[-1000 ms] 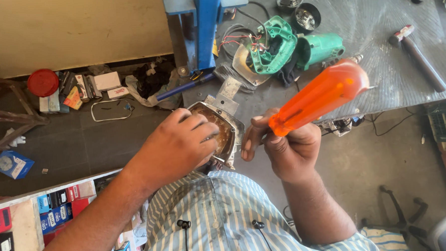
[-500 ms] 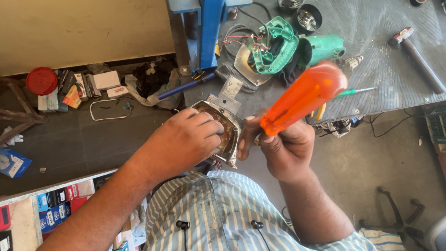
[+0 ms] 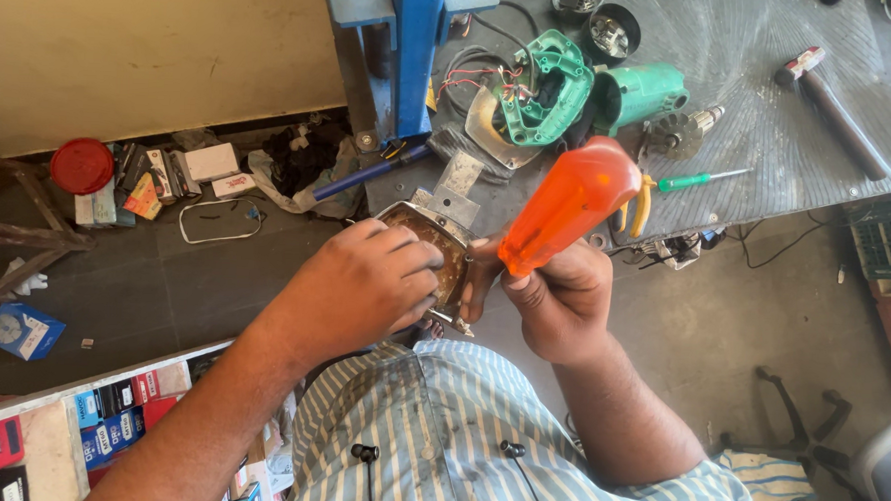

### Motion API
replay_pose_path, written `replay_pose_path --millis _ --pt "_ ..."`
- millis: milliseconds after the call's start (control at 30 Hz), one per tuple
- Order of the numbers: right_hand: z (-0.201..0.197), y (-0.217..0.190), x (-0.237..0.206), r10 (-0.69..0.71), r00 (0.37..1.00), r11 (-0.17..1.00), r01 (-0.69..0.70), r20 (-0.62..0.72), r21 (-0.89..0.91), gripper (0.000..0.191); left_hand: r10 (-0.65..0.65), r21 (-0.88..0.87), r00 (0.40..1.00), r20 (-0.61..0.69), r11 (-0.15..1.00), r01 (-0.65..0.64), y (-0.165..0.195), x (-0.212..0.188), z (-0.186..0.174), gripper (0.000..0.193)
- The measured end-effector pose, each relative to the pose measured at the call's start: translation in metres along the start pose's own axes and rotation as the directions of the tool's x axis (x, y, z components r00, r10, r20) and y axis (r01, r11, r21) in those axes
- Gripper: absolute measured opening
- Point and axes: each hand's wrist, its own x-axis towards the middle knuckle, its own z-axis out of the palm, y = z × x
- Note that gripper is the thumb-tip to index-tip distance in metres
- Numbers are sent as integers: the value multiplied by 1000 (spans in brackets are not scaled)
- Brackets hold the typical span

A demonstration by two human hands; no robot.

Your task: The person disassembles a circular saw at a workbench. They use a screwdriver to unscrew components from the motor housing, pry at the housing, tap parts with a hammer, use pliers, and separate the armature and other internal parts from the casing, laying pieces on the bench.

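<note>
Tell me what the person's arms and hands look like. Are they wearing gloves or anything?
No gloves: the left hand and the right hand are bare, with no rings or watch in view. Both forearms are uncovered too. The striped shirt, pale blue and white, has short sleeves that end near the elbows.

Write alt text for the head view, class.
A person's left hand steadies a rusty metal housing while the right hand grips an orange-handled screwdriver against it. Behind, a workbench holds a dismantled green power tool.
</note>
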Motion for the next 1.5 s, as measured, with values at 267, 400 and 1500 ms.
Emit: replay_pose_path --millis 267,400,1500 --pt "-3 1 2 1 1000 1000 0 19 -18 32 -25 -92 1000 -3 995 25 2 2 -6 15" --pt "-2 2 1 11 1000 1000 -10 18 -21 32 -45 -56 998 38 997 47 1 6 -6 16" --pt "61 23 69 52 980 988 -21 193 -156 17 -657 -716 747 -100 569 404 -23 -68 28 34"
